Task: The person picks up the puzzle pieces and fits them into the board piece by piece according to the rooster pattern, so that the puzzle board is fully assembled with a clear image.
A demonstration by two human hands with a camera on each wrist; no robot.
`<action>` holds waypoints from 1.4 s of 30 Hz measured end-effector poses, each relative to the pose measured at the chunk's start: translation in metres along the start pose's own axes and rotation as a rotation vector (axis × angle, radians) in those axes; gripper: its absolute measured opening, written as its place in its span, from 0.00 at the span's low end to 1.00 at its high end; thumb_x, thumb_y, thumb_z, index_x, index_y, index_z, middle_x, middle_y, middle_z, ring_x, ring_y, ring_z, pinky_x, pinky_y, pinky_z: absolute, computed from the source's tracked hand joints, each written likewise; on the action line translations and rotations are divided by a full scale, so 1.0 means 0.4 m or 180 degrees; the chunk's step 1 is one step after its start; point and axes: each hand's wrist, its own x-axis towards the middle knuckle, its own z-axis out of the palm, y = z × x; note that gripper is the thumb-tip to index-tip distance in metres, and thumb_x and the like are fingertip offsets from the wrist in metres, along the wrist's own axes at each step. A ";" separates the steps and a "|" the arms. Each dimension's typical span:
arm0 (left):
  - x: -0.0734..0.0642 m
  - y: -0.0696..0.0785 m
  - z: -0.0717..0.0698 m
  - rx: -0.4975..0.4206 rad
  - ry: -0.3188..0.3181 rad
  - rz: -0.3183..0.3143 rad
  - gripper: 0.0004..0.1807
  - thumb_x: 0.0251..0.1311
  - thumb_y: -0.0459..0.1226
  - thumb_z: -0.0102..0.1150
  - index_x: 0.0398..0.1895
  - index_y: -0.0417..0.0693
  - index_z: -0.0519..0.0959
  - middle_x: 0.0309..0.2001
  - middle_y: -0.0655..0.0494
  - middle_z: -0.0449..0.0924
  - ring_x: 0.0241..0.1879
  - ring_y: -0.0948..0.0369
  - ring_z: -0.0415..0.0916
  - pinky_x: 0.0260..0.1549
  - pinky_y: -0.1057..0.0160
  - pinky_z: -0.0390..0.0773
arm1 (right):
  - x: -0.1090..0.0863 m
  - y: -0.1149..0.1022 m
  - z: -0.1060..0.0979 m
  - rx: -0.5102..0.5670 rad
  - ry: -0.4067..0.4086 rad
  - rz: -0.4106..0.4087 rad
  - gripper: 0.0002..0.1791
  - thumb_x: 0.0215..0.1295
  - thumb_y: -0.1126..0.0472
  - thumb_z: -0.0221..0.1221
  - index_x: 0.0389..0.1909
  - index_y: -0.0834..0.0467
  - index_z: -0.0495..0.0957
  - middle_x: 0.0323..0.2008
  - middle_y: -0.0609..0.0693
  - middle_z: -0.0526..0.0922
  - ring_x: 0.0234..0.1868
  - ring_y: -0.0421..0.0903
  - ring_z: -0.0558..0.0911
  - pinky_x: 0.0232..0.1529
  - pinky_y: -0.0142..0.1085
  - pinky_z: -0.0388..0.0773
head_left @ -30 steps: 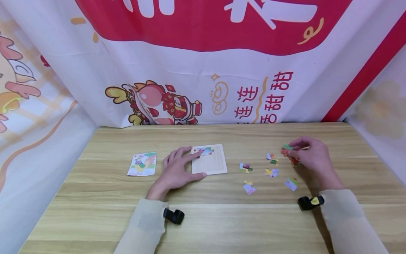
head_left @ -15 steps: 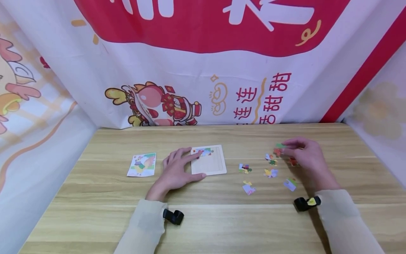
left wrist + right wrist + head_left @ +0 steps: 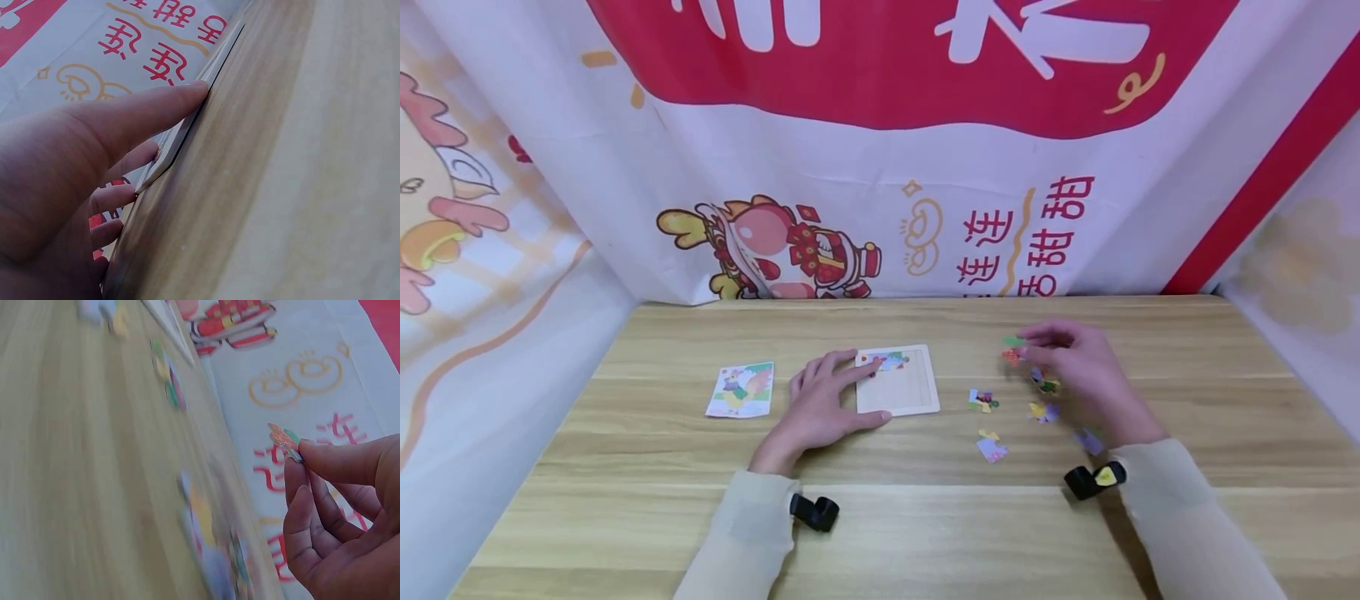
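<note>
Left hand (image 3: 823, 406) lies spread at the tray's (image 3: 901, 396) left side, its grip slack and clasping nothing, forefinger on the seated pieces (image 3: 897, 361) and thumb at the near edge, probably to steady the tray on the worktop (image 3: 917, 525). Right hand (image 3: 1072, 356) carries a red-and-green piece (image 3: 283, 437) above the worktop, right of the tray; its grip is narrowed to a thumb-and-finger pinch at one end, which leaves much of the piece uncovered, perhaps for easier fitting. Loose pieces (image 3: 992, 451) lie spread apart on the right-hand side, likely for easy picking; picture card (image 3: 741, 390) face up left of the left hand, presumably for reference.
</note>
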 end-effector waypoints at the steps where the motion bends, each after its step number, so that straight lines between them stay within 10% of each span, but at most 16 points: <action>1: 0.001 0.001 0.001 -0.0002 0.0006 0.0014 0.44 0.57 0.59 0.77 0.78 0.66 0.74 0.85 0.50 0.58 0.82 0.41 0.51 0.78 0.32 0.45 | 0.001 -0.008 0.009 -0.0006 -0.0020 -0.0043 0.19 0.75 0.52 0.67 0.62 0.52 0.84 0.58 0.53 0.82 0.55 0.50 0.79 0.53 0.40 0.80; 22: 0.005 0.009 0.000 0.0047 -0.0080 -0.0059 0.43 0.58 0.60 0.77 0.78 0.69 0.74 0.85 0.53 0.57 0.83 0.44 0.49 0.81 0.33 0.41 | 0.059 -0.094 0.217 0.0037 -0.0376 -0.0223 0.13 0.70 0.61 0.70 0.54 0.52 0.88 0.49 0.53 0.88 0.50 0.50 0.82 0.49 0.38 0.80; 42: 0.001 -0.005 0.003 -0.0043 0.0032 0.0007 0.43 0.57 0.60 0.77 0.77 0.67 0.75 0.84 0.49 0.59 0.81 0.42 0.51 0.79 0.31 0.43 | 0.090 -0.138 0.280 -0.0106 -0.0328 -0.0164 0.11 0.68 0.63 0.69 0.49 0.53 0.90 0.46 0.53 0.89 0.44 0.48 0.82 0.40 0.35 0.81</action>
